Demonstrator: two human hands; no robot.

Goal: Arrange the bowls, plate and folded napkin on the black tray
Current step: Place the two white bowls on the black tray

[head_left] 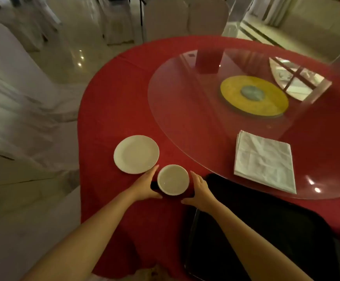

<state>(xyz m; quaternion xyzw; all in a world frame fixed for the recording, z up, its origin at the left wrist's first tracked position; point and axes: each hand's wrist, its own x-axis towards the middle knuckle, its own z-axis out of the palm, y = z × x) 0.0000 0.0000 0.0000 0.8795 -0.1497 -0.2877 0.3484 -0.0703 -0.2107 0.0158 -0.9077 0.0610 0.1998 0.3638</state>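
Your left hand (146, 186) and right hand (200, 189) flank the bowl (173, 179), palms facing in, fingers straight and together; whether they touch it, I cannot tell. It sits on the red cloth just left of the tray (266, 230). Plate (136, 154) and napkin (264, 161) wait untouched. Next, I'd judge: close in, lift, carry right onto the tray.

Banquet hall or restaurant dining rm: round bench w/ red tablecloth (112, 110), glass lazy Susan (185, 110) at centre, white-covered chairs (12, 82) around, glossy pale floor (77, 47) reflecting ceiling lights.
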